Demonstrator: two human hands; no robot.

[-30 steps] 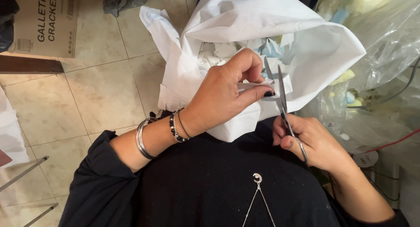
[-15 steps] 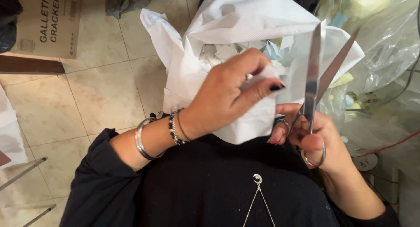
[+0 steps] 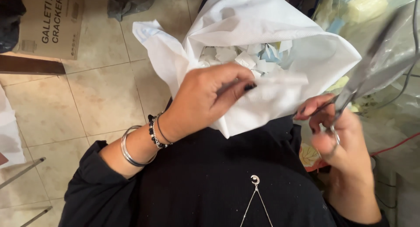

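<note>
Scissors [image 3: 372,73] now swung right, blurred

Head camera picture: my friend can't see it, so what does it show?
A person's left hand pinches a small white strip over a white bag full of paper scraps, while the right hand holds open scissors beside it. Tiled floor lies below.

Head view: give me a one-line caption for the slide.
Left hand pinches a white strip over a white bag of scraps; right hand holds open scissors.
</note>
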